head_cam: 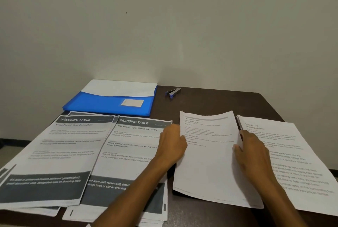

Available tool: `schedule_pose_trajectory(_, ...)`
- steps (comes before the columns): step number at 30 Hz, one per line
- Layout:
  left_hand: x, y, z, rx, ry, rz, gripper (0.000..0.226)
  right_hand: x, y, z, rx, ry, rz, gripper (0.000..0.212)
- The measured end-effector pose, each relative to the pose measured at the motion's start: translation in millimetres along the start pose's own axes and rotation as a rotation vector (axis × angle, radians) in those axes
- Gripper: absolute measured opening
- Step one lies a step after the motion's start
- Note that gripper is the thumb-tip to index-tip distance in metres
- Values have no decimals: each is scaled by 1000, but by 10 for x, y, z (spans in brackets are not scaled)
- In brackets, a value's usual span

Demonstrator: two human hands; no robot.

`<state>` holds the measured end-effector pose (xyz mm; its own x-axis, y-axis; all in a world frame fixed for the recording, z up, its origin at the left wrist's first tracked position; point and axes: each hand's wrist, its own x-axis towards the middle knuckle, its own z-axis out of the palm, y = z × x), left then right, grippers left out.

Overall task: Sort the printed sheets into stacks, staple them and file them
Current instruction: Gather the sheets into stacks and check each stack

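Note:
A stack of white printed sheets (208,155) lies in the middle of the dark table. My left hand (172,144) holds its left edge and my right hand (254,151) holds its right edge. Under my right arm lies another text sheet (300,162), headed "Task ID". To the left lie two "Dressing Table" stacks, the far-left one (60,151) and one (131,151) beside my left arm. A blue folder (111,104) with white sheets sticking out lies at the back left. A small grey and blue stapler (173,92) lies at the back centre.
The dark table (206,102) stands against a plain wall (164,25). Its right edge runs diagonally behind the right-hand sheet. More sheets stick out from under the left stacks at the front edge.

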<state>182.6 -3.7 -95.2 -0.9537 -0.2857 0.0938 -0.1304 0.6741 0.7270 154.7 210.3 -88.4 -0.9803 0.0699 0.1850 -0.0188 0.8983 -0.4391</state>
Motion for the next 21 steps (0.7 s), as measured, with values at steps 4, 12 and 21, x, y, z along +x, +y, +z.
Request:
schedule_pose_trajectory(4, -200, 15, -161, 23, 112, 40, 11, -148, -73, -14, 188, 52, 67, 52)
schedule_pose_trajectory(12, -775, -678, -900, -21, 353, -37, 43, -827, -953, 199, 371, -196, -199, 32)
schedule_pose_trajectory(21, -1001, -1477, -1300, 355, 292, -129, 65, -899, -1431, 511, 126, -262, -229, 43)
